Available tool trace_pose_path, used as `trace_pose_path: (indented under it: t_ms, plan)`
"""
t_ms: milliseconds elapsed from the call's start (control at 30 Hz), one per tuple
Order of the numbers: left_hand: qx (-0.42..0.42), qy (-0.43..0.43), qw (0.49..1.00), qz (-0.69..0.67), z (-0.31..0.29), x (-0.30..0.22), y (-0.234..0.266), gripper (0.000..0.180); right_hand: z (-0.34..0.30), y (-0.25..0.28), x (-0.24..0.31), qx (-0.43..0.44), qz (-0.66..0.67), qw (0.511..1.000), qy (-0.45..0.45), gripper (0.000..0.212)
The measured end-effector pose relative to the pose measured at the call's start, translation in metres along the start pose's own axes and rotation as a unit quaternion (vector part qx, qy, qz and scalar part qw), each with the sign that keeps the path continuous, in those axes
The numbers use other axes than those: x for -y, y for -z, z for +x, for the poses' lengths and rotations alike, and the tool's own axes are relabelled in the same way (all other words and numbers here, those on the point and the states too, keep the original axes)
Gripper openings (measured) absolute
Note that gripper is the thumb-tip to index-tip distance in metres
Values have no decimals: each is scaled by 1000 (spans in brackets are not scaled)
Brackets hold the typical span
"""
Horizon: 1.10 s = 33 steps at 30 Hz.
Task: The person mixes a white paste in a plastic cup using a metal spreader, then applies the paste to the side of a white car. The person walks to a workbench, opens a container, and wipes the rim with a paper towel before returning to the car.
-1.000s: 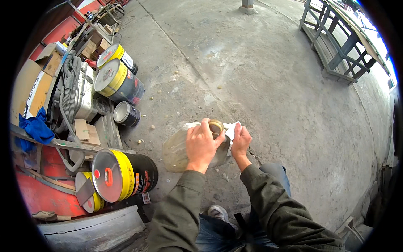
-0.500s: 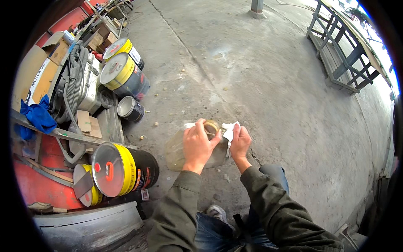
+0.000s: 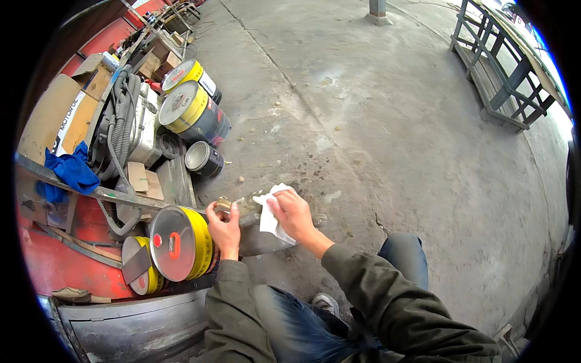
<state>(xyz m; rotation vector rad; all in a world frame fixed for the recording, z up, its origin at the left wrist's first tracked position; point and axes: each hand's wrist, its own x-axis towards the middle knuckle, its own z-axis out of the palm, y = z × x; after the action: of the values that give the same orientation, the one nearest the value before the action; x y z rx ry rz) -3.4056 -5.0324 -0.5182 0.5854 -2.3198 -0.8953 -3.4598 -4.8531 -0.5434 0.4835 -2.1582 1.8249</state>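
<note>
My left hand [image 3: 224, 235] is closed, thumb and fingers pinching a tan ring [image 3: 223, 204] that resembles a roll of tape. From there a clear, see-through plastic piece [image 3: 264, 245] stretches to the right, low over the concrete; its full outline is hard to make out against the floor. My right hand [image 3: 295, 215] is shut on a crumpled white paper towel [image 3: 268, 219], which lies over the far right part of the clear piece. The right fingertips are partly hidden by the towel.
A large black-and-yellow pail [image 3: 175, 243] stands close to my left hand. Further off are a small dark can [image 3: 204, 159], another pail [image 3: 184, 109], grey hoses [image 3: 123, 118] and a blue cloth [image 3: 72, 168]. A metal workbench frame [image 3: 505, 78] stands far right.
My left hand has moved left with the tan ring, toward the pail. My right hand has swung left with the towel, which is now spread over the clear piece. The view has shifted slightly.
</note>
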Motion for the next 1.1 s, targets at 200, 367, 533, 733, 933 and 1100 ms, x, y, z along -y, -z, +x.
trace_pose_path:
  t_ms: [200,367,533,733,933,1100]
  plan:
    - [-6,23,998,-60,-17,20,11,42,3,52,-34,-69,646,670,-358,35]
    - [1,24,999,-43,-14,31,19,45,-8,100,-27,-25,778,528,-339,44]
    - [23,33,999,-14,-11,22,19,47,-7,116,-29,-40,782,527,-329,39]
    - [24,42,999,-9,-12,18,24,47,-12,113,-32,-41,777,523,-347,40]
    - [187,-99,977,39,-9,-56,16,45,-19,128,-70,-19,709,576,-406,32]
    - [278,-165,934,152,-2,-86,2,45,-22,153,-82,-67,689,567,-446,26]
